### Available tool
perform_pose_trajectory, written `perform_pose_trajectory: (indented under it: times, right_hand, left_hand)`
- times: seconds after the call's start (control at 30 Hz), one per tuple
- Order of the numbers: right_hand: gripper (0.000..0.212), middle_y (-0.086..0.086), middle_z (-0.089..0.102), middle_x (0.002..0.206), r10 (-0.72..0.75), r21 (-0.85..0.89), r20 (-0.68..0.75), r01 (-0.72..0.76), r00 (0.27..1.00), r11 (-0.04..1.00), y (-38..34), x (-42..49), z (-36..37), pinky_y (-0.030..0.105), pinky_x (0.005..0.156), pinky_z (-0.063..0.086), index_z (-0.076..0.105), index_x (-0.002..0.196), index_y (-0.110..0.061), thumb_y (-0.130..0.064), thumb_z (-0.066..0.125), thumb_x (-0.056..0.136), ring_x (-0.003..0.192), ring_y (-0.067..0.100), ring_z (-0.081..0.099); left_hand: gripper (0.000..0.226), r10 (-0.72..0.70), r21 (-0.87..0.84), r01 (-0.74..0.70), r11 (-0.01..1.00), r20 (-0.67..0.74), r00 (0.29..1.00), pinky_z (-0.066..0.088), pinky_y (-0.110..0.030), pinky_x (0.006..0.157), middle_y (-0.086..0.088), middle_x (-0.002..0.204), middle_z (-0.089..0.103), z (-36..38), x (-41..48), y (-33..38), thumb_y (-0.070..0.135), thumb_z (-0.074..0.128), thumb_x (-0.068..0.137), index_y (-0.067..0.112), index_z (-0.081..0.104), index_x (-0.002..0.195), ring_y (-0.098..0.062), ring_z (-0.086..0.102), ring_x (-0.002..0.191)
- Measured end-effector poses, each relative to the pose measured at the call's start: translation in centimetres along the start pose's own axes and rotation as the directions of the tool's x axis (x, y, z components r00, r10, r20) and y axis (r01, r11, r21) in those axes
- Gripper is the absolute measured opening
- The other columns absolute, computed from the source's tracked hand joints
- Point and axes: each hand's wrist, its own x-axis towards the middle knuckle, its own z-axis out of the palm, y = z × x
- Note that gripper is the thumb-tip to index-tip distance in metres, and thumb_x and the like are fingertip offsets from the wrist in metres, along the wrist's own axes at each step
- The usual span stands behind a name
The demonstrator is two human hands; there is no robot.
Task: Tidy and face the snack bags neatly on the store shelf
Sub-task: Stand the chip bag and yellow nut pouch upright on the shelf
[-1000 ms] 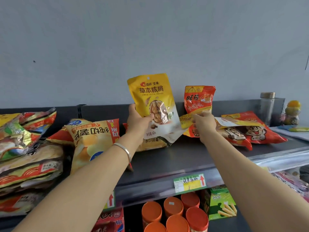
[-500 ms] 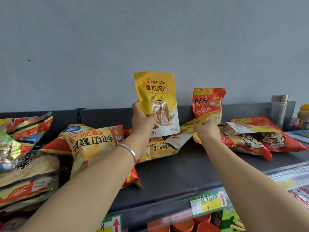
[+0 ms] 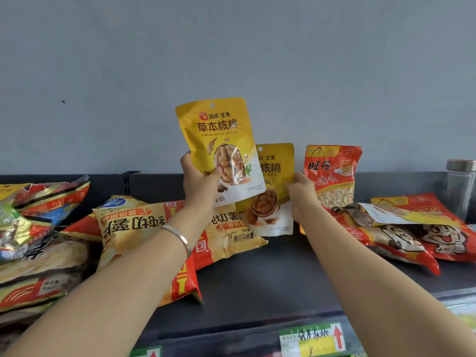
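While I watch the head camera feed from my station, I see the left hand [image 3: 199, 180] raised above the shelf [image 3: 283, 276], thumb pressed across the front and fingers wrapped behind the lower left corner of a yellow walnut bag [image 3: 219, 135]. That bag is held clear of the deck, printed face toward me, its top leaning slightly left against the grey wall [image 3: 231, 47]. A silver bracelet [image 3: 180, 237] sits on the left wrist. The right hand [image 3: 300, 194] is curled on the right edge of a second walnut bag [image 3: 273, 199], which stands upright behind and just right of the first, partly covered by it; its lower edge is down at the shelf deck, though I cannot tell whether it actually rests there. Just beside that hand, a red snack bag [image 3: 332, 173] stands upright against the back panel. Flat red bags [image 3: 412, 238] lie overlapping further right, near a glass jar [image 3: 459, 186] at the back. Under the left forearm, yellow chip bags [image 3: 134, 228] lie flat, one with its print upside down. A loose heap of bags [image 3: 36, 243] fills the far left. On the shelf's front rail I see a price tag [image 3: 313, 340] with a red arrow.
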Motion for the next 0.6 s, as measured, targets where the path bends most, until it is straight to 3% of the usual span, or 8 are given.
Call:
perform_pose_trajectory:
  times: [0.17, 0.3, 0.6]
  right_hand:
    - [0.029, 0.008, 0.06, 0.084, 0.14, 0.133, 0.077, -0.15, 0.987, 0.98, 1.0, 1.9, 0.6, 0.038, 0.079, 0.047, 0.055, 0.08, -0.015, 0.008, 0.04, 0.091, 0.074, 0.022, 0.055]
    - [0.032, 0.01, 0.059, 0.085, 0.195, 0.128, 0.026, -0.197, 0.98, 0.972, 2.1, 2.8, 0.6, 0.032, 0.071, 0.044, 0.052, 0.076, -0.014, 0.009, 0.033, 0.088, 0.075, 0.024, 0.054]
    - [0.03, 0.013, 0.059, 0.103, 0.113, 0.003, -0.026, -0.113, 0.993, 0.994, 2.2, 4.4, 0.9, 0.032, 0.068, 0.046, 0.053, 0.106, -0.01, 0.005, 0.031, 0.091, 0.087, 0.023, 0.054]
  left_hand:
    - [0.047, -0.017, 0.016, 0.017, 1.0, -0.012, 1.0, 0.052, -0.048, 0.09, 0.001, 0.115, 0.057, 0.0, 0.0, -0.3, 0.009, 0.059, 0.089, 0.031, 0.035, 0.123, -0.022, 0.06, 0.105]
    - [0.047, -0.015, 0.033, 0.016, 0.999, -0.012, 1.0, 0.051, -0.046, 0.092, 0.001, 0.115, 0.058, 0.0, -0.2, -0.7, 0.008, 0.06, 0.089, 0.03, 0.037, 0.123, -0.019, 0.059, 0.105]
    - [0.048, -0.042, 0.091, 0.04, 0.995, 0.02, 0.999, 0.053, -0.046, 0.089, 0.004, 0.114, 0.058, 0.9, -0.2, -1.5, 0.01, 0.061, 0.089, 0.032, 0.036, 0.123, -0.02, 0.06, 0.104]
